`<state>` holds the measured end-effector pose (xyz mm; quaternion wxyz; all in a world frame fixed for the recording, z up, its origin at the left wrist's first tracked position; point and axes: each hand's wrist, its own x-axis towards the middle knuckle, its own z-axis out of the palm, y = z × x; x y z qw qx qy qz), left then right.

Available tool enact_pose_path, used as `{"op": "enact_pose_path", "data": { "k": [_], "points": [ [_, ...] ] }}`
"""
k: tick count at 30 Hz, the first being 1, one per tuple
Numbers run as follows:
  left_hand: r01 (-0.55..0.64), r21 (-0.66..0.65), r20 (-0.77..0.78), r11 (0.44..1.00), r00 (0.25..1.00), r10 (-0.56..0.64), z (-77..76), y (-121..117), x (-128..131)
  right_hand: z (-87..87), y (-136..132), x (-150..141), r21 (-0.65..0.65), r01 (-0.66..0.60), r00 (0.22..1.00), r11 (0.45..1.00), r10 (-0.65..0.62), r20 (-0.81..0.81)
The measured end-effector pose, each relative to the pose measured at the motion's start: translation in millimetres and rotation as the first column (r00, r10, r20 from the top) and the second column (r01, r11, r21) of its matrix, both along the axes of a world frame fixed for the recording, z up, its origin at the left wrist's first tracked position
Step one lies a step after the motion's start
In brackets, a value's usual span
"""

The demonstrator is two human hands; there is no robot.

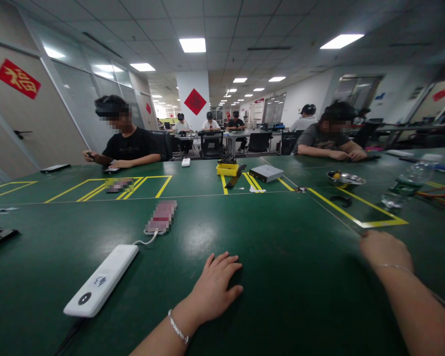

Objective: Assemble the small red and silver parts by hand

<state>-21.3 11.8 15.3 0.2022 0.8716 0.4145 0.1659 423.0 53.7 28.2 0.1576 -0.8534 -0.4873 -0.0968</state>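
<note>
My left hand (218, 284) rests palm down on the green table (274, 277), fingers stretched out and nothing in it. Further right, my right hand (386, 251) is closed in a fist just in front of a yellow-taped corner; whatever its fingers hold is hidden. A dark, thin strip shows beside the right forearm, too blurred to name. To the left of my left hand lies a long white power strip (109, 277) with a round dark spot on its near end. A white cable (146, 242) links it to a phone (160, 217).
Ahead are a yellow tray (227, 169) of dark items, a grey box (266, 173), a metal bowl (345, 178) and a plastic bottle (406, 183). Yellow tape (383, 223) marks areas on the table. Two people sit across, at left (133, 143) and right (328, 138).
</note>
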Motion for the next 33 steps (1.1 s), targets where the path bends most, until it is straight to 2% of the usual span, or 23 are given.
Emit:
{"op": "enact_pose_path", "data": {
  "k": [2, 5, 6, 7, 9, 11, 13, 14, 15, 16, 17, 19, 21, 22, 24, 26, 30, 31, 33],
  "points": [
    [-0.04, -0.001, 0.035, 0.999, 0.999, 0.04, -0.2, 1, 2, 12.8, 2, -44, -0.003, -0.136, 0.988, 0.991, 0.136, -0.075],
    [-0.124, -0.013, 0.115, 0.992, 0.986, 0.124, -1.2, 0, 6, 18.3, 0, -134, 0.062, -0.384, 0.893, 0.921, 0.387, -0.231],
    [-0.148, -0.027, 0.143, 0.989, 0.978, 0.15, -1.7, 0, 8, 16.1, -3, -167, 0.1, -0.472, 0.806, 0.876, 0.474, -0.354],
    [-0.163, -0.046, 0.168, 0.986, 0.971, 0.168, -2.4, -1, 9, 12.5, -9, -198, 0.146, -0.558, 0.685, 0.817, 0.553, -0.474],
    [-0.178, -0.087, 0.205, 0.98, 0.96, 0.193, -4.1, -3, 12, 4.7, -23, -252, 0.242, -0.652, 0.477, 0.719, 0.637, -0.605],
    [-0.19, -0.119, 0.238, 0.975, 0.947, 0.214, -5.6, -4, 13, 0.2, -37, -287, 0.305, -0.703, 0.353, 0.643, 0.687, -0.635],
    [-0.212, -0.155, 0.297, 0.965, 0.921, 0.25, -6.5, -3, 12, 0.8, -42, -296, 0.327, -0.751, 0.301, 0.574, 0.738, -0.604],
    [-0.231, -0.181, 0.341, 0.956, 0.897, 0.282, -6.9, -1, 11, 2.6, -40, -291, 0.322, -0.771, 0.308, 0.549, 0.764, -0.567],
    [-0.248, -0.213, 0.39, 0.945, 0.865, 0.315, -7.3, 2, 9, 4.6, -36, -280, 0.304, -0.784, 0.347, 0.542, 0.788, -0.509],
    [-0.266, -0.256, 0.439, 0.929, 0.824, 0.358, -7.9, 5, 8, 6.4, -29, -264, 0.275, -0.783, 0.421, 0.558, 0.801, -0.426],
    [-0.287, -0.3, 0.489, 0.91, 0.773, 0.405, -8.7, 8, 6, 7.4, -21, -243, 0.24, -0.761, 0.527, 0.603, 0.79, -0.314],
    [-0.285, -0.39, 0.558, 0.876, 0.683, 0.471, -10.8, 15, 3, 6.2, -4, -192, 0.167, -0.637, 0.755, 0.753, 0.653, -0.065],
    [-0.267, -0.472, 0.603, 0.84, 0.598, 0.529, -12.9, 20, 1, 0.8, 7, -135, 0.105, -0.397, 0.918, 0.912, 0.393, 0.059],
    [-0.254, -0.496, 0.615, 0.831, 0.572, 0.542, -13.7, 22, 1, -2.9, 10, -107, 0.07, -0.259, 0.965, 0.963, 0.257, 0.045],
    [-0.23, -0.51, 0.633, 0.829, 0.552, 0.543, -14.1, 23, 1, -10.8, 11, -56, 0.001, -0.038, 0.998, 0.999, 0.038, -0.047],
    [-0.215, -0.502, 0.642, 0.838, 0.556, 0.528, -13.3, 23, 1, -18.2, 8, -15, -0.07, 0.074, 0.985, 0.995, -0.084, -0.153],
    [-0.211, -0.497, 0.633, 0.842, 0.576, 0.518, -10.4, 20, 1, -29.2, 4, 32, -0.149, 0.103, 0.953, 0.983, -0.141, -0.27],
    [-0.214, -0.499, 0.629, 0.84, 0.577, 0.521, -10.0, 19, 1, -30.5, 3, 38, -0.111, 0.106, 0.942, 0.988, -0.136, -0.308],
    [-0.215, -0.506, 0.632, 0.835, 0.567, 0.529, -9.8, 19, 1, -30.1, 1, 41, 0.049, 0.076, 0.907, 0.996, -0.049, -0.418]
  ]
}}
